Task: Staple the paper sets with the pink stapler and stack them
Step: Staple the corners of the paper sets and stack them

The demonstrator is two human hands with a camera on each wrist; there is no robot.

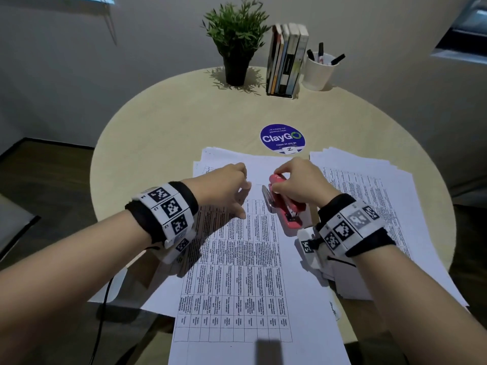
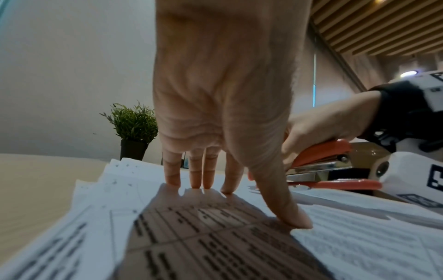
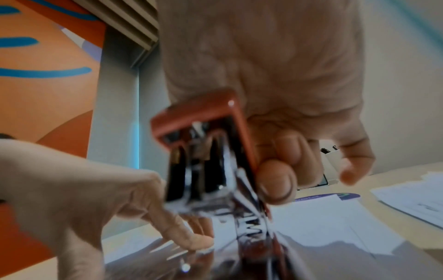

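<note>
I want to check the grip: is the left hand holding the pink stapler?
No, the right hand grips the pink stapler; the left hand presses the paper set.

We see the right hand (image 1: 300, 183) wrapped over the pink stapler (image 1: 283, 204), which sits on the middle paper set (image 1: 237, 272), approx. at its top edge. Left hand (image 1: 224, 188) rests fingertips on the same set, just beside the stapler. A 2nd paper pile (image 1: 382, 196) lies to the right on the round table (image 1: 163, 122). Plant (image 1: 235, 40), books (image 1: 286, 59), pen cup (image 1: 317, 71) at the far edge.
</note>
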